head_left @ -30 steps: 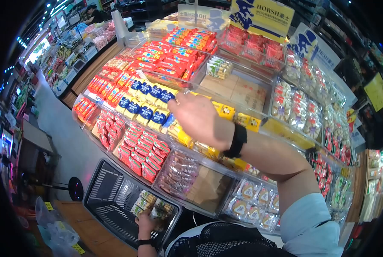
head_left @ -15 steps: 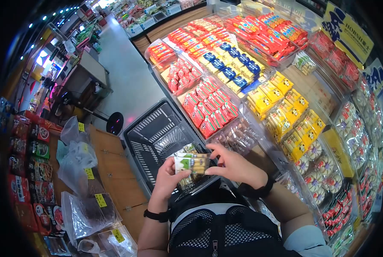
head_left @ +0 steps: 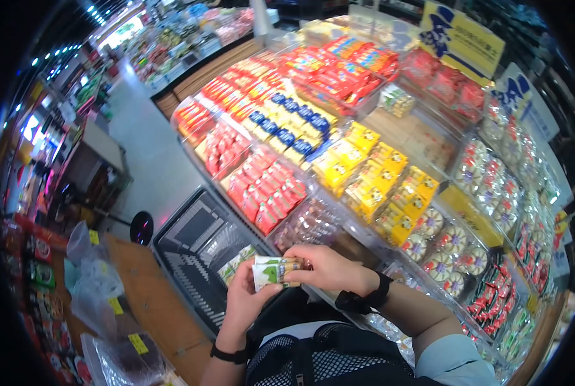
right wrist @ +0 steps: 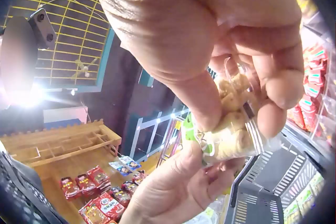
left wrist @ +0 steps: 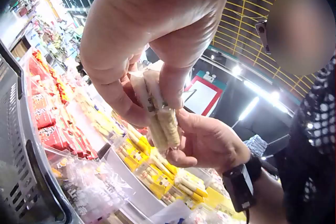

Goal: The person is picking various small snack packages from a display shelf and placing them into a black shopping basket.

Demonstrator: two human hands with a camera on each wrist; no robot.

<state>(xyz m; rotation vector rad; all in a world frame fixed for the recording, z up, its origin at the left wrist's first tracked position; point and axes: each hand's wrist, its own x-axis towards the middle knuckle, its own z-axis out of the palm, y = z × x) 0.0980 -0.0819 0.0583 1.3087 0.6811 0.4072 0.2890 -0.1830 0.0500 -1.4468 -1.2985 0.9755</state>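
Note:
Between both hands, over the basket's near end, are two small clear packs of pale rolled snacks (head_left: 276,271) with white-and-green printing, held one against the other. My left hand (head_left: 249,291) pinches their left end, thumb on one face and fingers behind. On the other end, my right hand (head_left: 329,267) grips with thumb and fingers. Through the clear wrap, the right wrist view shows stubby beige rolls (right wrist: 233,137) and a barcode. Below the hands, similar green-and-white packs (head_left: 234,262) lie in the grey shopping basket (head_left: 175,215), partly hidden by my left hand.
A stepped display to the right holds red packs (head_left: 265,193), blue-and-yellow packs (head_left: 287,125) and yellow packs (head_left: 371,186) in clear-walled bins. One matching green-and-white pack (head_left: 396,101) sits in a bin higher up. Left of the basket is a wooden surface (head_left: 146,283) with plastic bags.
My right hand has come from the yellow packs on the display to the snack packs over the basket. My left hand has lifted packs out of the basket. The head view has shifted.

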